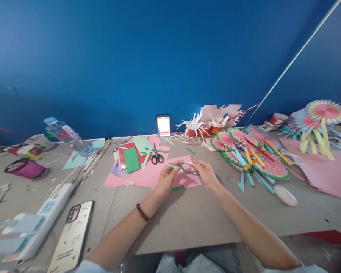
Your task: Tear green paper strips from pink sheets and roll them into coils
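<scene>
Both my hands meet over a pink paper sheet [147, 176] in the middle of the table. My left hand [167, 178] pinches one end of a thin pale paper strip [182, 168], and my right hand [205, 172] pinches the other end. The strip bends between my fingertips. A dark bead bracelet [143, 212] is on my left wrist. Black scissors [157, 155] lie just beyond my hands on the pink sheet, beside green paper pieces [131, 159].
Folded pink-and-green paper fans [251, 153] with coloured sticks lie to the right, more at the far right [319, 115]. Paper cups [211, 127] stand by the blue wall. At left are a phone [72, 235], a power strip [42, 216], a water bottle [66, 134] and a purple spool [25, 167].
</scene>
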`<state>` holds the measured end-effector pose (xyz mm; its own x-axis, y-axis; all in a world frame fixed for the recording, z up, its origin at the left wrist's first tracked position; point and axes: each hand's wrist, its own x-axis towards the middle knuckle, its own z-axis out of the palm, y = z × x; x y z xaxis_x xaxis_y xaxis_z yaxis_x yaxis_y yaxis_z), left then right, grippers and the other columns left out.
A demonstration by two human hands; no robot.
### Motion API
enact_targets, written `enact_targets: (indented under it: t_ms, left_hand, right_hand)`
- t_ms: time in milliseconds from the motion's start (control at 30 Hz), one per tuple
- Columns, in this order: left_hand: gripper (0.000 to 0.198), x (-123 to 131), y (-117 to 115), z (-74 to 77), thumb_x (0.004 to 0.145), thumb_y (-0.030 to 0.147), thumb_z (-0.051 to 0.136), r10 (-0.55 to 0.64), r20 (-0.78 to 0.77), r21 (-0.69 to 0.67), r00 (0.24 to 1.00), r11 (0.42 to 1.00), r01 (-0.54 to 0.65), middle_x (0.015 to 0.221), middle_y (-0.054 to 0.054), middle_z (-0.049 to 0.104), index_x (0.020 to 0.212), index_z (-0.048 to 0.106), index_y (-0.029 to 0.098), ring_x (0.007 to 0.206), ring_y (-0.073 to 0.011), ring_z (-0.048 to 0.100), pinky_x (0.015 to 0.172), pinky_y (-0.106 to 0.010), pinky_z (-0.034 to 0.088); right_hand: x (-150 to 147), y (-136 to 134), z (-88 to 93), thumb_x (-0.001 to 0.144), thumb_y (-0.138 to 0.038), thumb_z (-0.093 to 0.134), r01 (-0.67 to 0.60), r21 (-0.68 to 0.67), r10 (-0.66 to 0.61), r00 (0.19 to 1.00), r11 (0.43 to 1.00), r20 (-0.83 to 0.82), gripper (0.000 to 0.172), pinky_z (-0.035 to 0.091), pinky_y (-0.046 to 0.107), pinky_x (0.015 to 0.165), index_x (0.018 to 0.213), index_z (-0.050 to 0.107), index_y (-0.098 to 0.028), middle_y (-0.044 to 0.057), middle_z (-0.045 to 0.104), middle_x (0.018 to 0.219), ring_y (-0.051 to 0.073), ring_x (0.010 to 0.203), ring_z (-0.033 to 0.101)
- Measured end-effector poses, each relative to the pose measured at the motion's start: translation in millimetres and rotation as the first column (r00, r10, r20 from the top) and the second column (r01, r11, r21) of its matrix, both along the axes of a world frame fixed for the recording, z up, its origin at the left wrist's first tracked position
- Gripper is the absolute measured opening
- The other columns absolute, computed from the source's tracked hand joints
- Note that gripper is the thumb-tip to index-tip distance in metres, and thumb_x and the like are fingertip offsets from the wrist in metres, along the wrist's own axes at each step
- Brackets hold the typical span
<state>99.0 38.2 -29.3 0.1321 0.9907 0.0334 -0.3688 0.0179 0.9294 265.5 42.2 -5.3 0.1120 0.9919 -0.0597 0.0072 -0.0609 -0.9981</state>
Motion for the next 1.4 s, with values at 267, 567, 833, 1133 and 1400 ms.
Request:
enact_targets:
  t_ms: [267,567,833,1133,1400]
  left_hand:
    - [0.048,4.7,-5.7,-4.5,0.062,0.057,0.092,-0.109,-0.027,-0.199,0.994,0.975,0.101,0.090,-0.010,0.079,0.085,0.079,0.017,0.084,-0.0216,0.073,0.076,-0.032,0.057]
    - [0.054,6.9,-6.1,-2.3,0.056,0.057,0.094,-0.162,-0.067,-0.210,0.985,0.967,0.145,0.059,0.000,0.069,0.080,0.070,0.015,0.047,-0.0108,0.059,0.054,-0.026,0.053]
    - [0.054,7.3,-0.8,-8.5,0.053,0.059,0.093,-0.125,-0.077,-0.143,0.989,0.983,0.113,0.064,-0.002,0.073,0.078,0.069,0.018,0.057,-0.0168,0.068,0.059,-0.030,0.058]
    - [0.061,5.6,2.0,-8.8,0.048,0.061,0.095,-0.092,-0.066,-0.170,0.994,0.982,0.080,0.058,0.000,0.069,0.073,0.056,0.019,0.049,-0.0160,0.066,0.046,-0.025,0.051]
    - [0.061,7.5,0.3,-6.1,0.048,0.062,0.093,-0.100,-0.105,-0.185,0.989,0.980,0.079,0.052,0.003,0.064,0.075,0.058,0.019,0.040,-0.0125,0.059,0.039,-0.022,0.043]
  right_hand:
    - [17.6,10.5,7.2,0.062,-0.054,0.071,0.132,0.037,-0.134,0.990,0.991,0.053,0.036,0.031,0.029,0.058,0.064,0.061,-0.019,-0.004,0.047,0.056,0.013,0.059,0.040]
    - [24.9,-2.5,18.1,0.079,-0.054,0.066,-0.087,0.181,0.032,0.957,0.980,0.290,0.036,0.045,0.031,0.069,0.074,0.068,-0.019,0.003,0.066,0.069,0.019,0.069,0.058]
    - [51.5,54.5,-16.9,0.086,-0.032,0.064,-0.170,0.347,-0.107,0.751,0.922,0.652,0.021,0.048,0.041,0.092,0.075,0.078,-0.022,0.011,0.079,0.090,0.027,0.092,0.068]
    - [56.2,83.8,-34.4,0.076,-0.015,0.066,-0.148,0.231,-0.071,0.678,0.962,0.732,0.012,0.047,0.043,0.096,0.071,0.076,-0.019,0.013,0.076,0.087,0.028,0.094,0.067]
    - [23.6,44.7,-9.5,0.085,-0.035,0.060,-0.194,0.203,0.030,0.789,0.960,0.613,0.022,0.051,0.036,0.085,0.086,0.075,-0.018,0.011,0.077,0.093,0.024,0.087,0.068]
